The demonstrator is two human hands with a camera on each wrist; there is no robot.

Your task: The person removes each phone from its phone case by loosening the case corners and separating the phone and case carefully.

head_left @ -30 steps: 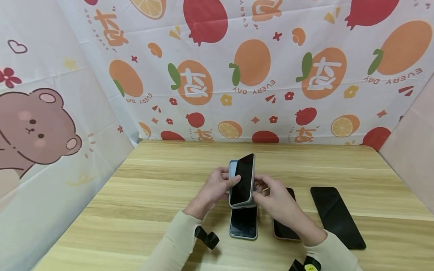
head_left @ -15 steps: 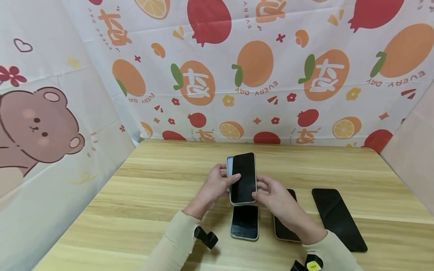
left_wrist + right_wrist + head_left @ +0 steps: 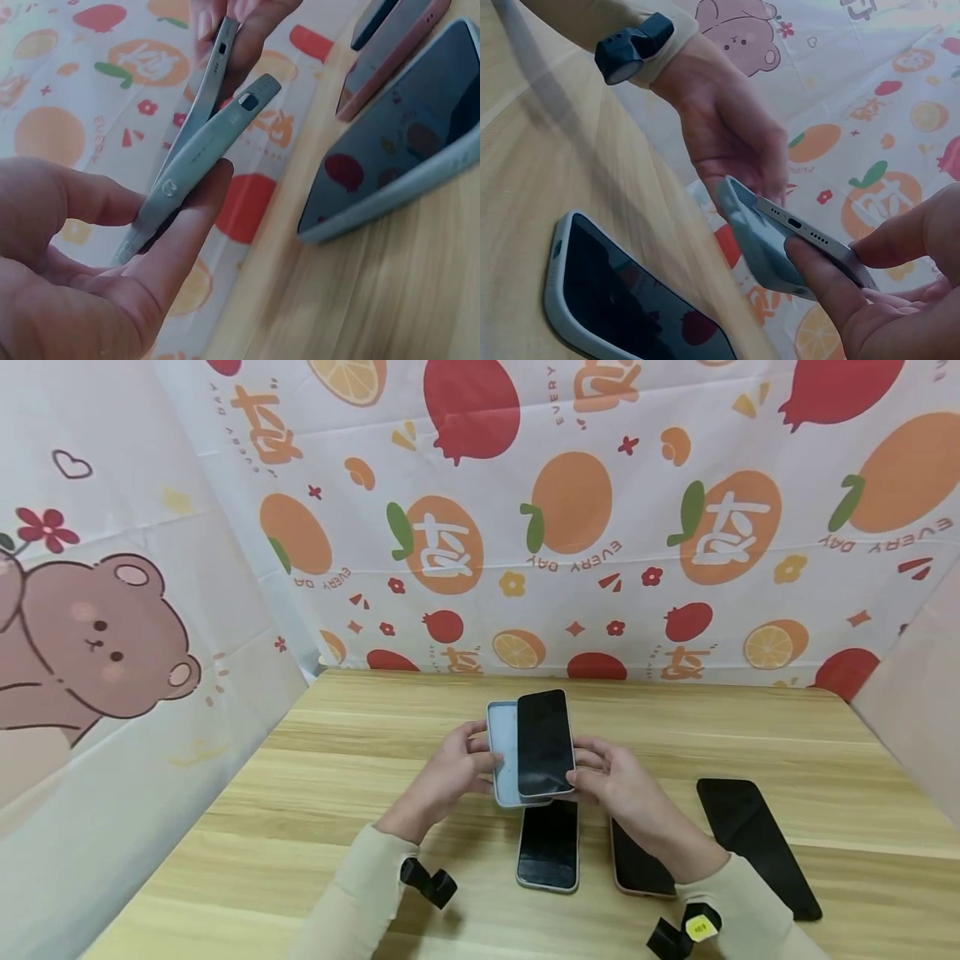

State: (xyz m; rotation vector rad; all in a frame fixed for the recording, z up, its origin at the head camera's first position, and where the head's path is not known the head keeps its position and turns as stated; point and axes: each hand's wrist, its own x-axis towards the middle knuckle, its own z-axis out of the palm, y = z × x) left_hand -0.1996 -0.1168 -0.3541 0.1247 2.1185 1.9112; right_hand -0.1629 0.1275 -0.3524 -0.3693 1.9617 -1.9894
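Above the table, my left hand (image 3: pixel 448 774) pinches the left edge of a light blue phone case (image 3: pixel 504 760), thumb on its inner side. A dark-screened phone (image 3: pixel 545 743) overlaps the case's right part, and my right hand (image 3: pixel 618 785) holds its lower right edge between thumb and fingers. In the right wrist view the phone's port end (image 3: pixel 802 226) sits out of the case (image 3: pixel 761 247), at an angle to it. The left wrist view shows a wedge-shaped gap between case (image 3: pixel 199 161) and phone (image 3: pixel 206 82). Below them lies another phone in a pale case (image 3: pixel 549 852).
A phone in a pink case (image 3: pixel 637 860) lies partly under my right forearm. Farther right is a larger black phone-shaped slab (image 3: pixel 757 843). The wooden table (image 3: pixel 360 727) meets a fruit-print cloth (image 3: pixel 465 568) at the back.
The phone has come out of the case: it lay tilted in it, then nearly flat over it, and now is shifted right. The left hand and case have moved left, baring more of the case's inside.
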